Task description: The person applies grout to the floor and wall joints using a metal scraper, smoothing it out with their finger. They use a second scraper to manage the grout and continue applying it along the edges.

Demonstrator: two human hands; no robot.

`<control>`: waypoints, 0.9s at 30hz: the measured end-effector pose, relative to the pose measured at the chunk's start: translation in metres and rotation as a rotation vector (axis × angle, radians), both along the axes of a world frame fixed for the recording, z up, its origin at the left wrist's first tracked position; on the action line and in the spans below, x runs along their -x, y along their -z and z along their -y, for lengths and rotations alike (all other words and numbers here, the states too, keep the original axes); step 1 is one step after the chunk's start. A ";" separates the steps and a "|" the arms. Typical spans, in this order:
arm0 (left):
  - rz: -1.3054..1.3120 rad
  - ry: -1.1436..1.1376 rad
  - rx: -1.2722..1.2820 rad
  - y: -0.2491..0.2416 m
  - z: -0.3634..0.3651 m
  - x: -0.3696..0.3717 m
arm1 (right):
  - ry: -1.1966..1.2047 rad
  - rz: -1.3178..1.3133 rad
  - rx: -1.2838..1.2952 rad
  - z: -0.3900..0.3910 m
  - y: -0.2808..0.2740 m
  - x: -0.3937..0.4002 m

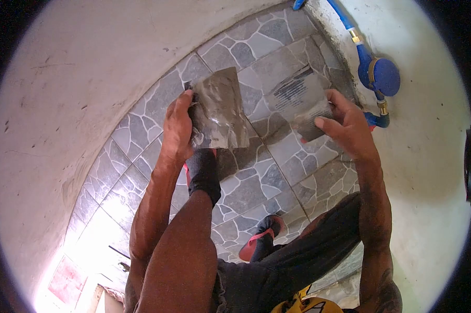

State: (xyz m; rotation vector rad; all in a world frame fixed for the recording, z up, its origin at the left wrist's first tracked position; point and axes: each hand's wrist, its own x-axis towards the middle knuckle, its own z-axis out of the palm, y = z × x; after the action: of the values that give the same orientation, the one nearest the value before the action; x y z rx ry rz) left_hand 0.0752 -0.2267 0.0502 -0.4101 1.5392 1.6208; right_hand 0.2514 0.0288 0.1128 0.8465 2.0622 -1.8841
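My left hand is closed on the left edge of a flat piece whose upper face carries wet grey paste, uneven and shiny in spots. To the right, my right hand pinches a second flat grey piece, its thumb on the near face. Dark ridged stripes and smears of grey mark that second piece. The two pieces are apart, both held above the tiled floor. Most fingers of my left hand are hidden behind the coated piece.
Stone-patterned floor tiles lie below, between pale walls. A blue meter with blue pipes and brass fittings runs along the right wall. My feet in dark socks and red sandals stand on the floor. Something reddish lies at the lower left.
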 end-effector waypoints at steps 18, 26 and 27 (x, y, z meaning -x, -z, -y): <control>-0.195 0.352 -0.072 -0.007 -0.003 -0.002 | -0.364 -0.299 -0.704 0.018 -0.003 0.035; -0.248 0.548 0.028 -0.012 0.001 0.011 | -0.549 -0.412 -0.816 0.013 -0.010 0.050; -0.280 0.561 0.053 -0.015 -0.001 0.011 | -0.565 -0.411 -0.827 0.012 -0.010 0.050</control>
State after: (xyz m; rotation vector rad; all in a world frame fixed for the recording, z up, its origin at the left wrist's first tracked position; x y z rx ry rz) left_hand 0.0639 -0.2260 0.0653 0.2230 1.7100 1.2284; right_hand 0.2018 0.0163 0.1230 -0.0739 2.9634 -0.9323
